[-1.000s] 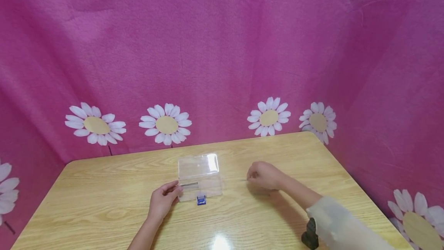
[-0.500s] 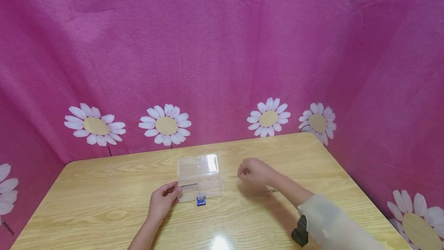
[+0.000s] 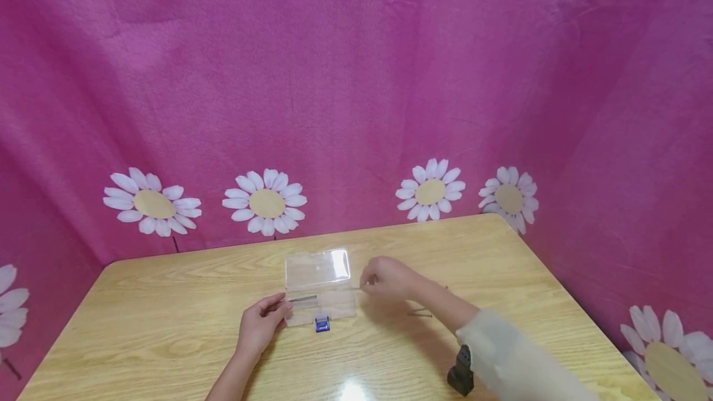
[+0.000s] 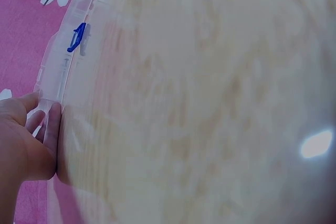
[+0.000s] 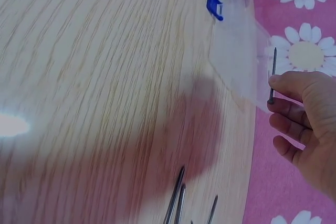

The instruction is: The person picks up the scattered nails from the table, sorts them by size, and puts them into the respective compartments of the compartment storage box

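Observation:
A clear plastic box (image 3: 337,303) with a blue latch (image 3: 322,325) lies on the wooden table, its lid (image 3: 312,270) tipped back. My left hand (image 3: 260,325) grips the box's left end between thumb and fingers. Dark, thin nails show in the box's left compartment. Between the thumb and forefinger of my right hand (image 5: 310,114) is a nail (image 5: 273,74), its head low and its point up in the right wrist view. In the head view, that right hand (image 3: 388,278) is at the box's right edge, with the nail's tip close to the rim.
Several loose nails (image 5: 176,198) lie on the table to the right, partly under my right forearm in the head view. A pink curtain (image 3: 356,110) with white daisies hangs behind and beside the table (image 3: 167,314).
My right hand has moved left with the nail, from over the right part of the table to the box's right edge. Loose nails have come into sight behind it. The left hand stays put.

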A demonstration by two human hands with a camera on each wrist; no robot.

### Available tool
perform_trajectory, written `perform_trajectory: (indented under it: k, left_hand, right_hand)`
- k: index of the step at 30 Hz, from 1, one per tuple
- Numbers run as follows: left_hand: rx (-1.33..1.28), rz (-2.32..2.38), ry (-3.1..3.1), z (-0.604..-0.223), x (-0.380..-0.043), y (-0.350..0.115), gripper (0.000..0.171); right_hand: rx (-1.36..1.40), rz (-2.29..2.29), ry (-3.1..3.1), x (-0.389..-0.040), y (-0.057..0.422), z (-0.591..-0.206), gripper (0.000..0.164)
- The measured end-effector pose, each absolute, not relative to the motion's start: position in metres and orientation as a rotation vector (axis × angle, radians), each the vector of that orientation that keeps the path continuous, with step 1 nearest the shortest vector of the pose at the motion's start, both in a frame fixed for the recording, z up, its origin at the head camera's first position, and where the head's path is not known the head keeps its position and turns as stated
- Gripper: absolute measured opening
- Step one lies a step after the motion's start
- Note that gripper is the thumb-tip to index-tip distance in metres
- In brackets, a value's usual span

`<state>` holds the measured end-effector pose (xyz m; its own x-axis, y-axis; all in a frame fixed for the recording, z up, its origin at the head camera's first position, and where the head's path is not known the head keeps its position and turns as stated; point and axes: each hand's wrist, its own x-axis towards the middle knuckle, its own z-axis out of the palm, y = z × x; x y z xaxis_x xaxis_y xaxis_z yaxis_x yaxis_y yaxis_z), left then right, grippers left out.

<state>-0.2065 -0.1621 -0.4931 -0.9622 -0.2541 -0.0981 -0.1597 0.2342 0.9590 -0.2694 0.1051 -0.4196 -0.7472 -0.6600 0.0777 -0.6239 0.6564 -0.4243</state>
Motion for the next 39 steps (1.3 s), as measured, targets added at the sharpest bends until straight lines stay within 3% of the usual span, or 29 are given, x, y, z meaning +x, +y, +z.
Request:
perform_trajectory:
  k: [39]
  left_hand:
    - [0.375, -1.868, -2.398, -0.492, -0.206, -0.162, 0.037]
  right_hand:
    - [-0.979, -0.762, 2.781, -0.263, 0.025, -0.438, 0.012]
